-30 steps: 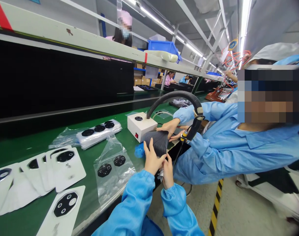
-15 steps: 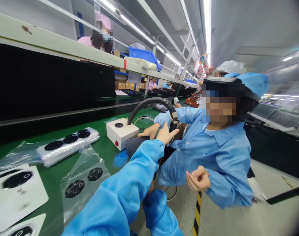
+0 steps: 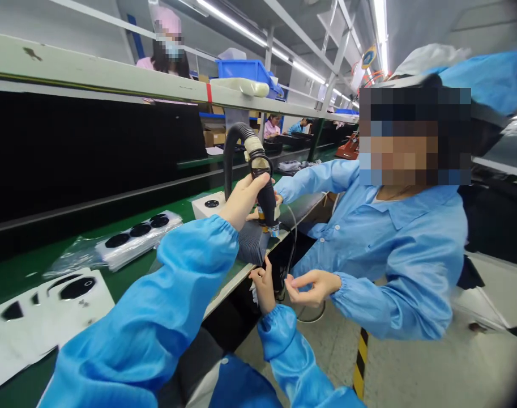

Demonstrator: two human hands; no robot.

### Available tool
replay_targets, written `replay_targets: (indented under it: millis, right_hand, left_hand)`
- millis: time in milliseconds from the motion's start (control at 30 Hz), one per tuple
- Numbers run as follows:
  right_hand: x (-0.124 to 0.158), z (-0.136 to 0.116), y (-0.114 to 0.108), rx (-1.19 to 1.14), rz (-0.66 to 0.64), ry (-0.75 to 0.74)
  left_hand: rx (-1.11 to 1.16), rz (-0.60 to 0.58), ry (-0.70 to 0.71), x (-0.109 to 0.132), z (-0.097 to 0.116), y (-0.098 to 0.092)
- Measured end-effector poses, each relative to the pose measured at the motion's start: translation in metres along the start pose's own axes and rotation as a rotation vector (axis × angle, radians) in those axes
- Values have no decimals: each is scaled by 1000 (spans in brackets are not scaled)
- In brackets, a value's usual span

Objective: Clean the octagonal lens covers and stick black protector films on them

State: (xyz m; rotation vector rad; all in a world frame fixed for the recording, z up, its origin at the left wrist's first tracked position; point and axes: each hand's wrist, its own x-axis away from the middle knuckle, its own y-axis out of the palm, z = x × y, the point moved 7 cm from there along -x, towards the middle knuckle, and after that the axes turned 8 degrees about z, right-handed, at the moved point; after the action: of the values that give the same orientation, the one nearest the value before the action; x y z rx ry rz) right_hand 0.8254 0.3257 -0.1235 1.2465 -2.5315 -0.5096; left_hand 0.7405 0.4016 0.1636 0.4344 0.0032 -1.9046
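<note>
My left hand (image 3: 244,199) is wrapped round the black end of a ribbed flexible hose (image 3: 264,190), which arches up from behind a white box (image 3: 203,209) and points down here. Below the hose, my right hand (image 3: 264,286) is raised off the bench edge, index finger up and the other fingers partly bent and apart. A small whitish thing (image 3: 254,293) shows beside it, too unclear to name. Under the hose end lies a grey ribbed object (image 3: 250,242). A co-worker's hand (image 3: 311,288) is close to my right hand; their other hand (image 3: 277,198) is partly hidden behind the hose.
On the green bench (image 3: 145,277) lie bagged white strips with black round inserts (image 3: 137,241) and white panels with black inserts (image 3: 88,300). A co-worker in blue (image 3: 368,243) stands at the right. Above runs a shelf rail (image 3: 126,76) with a blue bin (image 3: 243,71).
My left hand has moved left and up, now gripping the hose and tipping its end downward. My right hand has come into sight. The co-worker's near hand has moved toward it. The view has shifted.
</note>
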Motion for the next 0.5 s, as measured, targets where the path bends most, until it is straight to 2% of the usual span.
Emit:
replay_targets:
  millis: [67,133,333,500]
  right_hand:
    - [-1,13,22,31,-28,-48]
    - [-4,17,32,53,-45,-93]
    - [-5,18,26,65,-55,-150]
    - [-4,31,25,32,-50,-123]
  left_hand:
    - [11,-10,-5,10,6,-7]
    - [19,-23,-13,20,7,-13]
    - [51,-19,9,40,0,-31]
    - [62,-100,21,46,-14,-23]
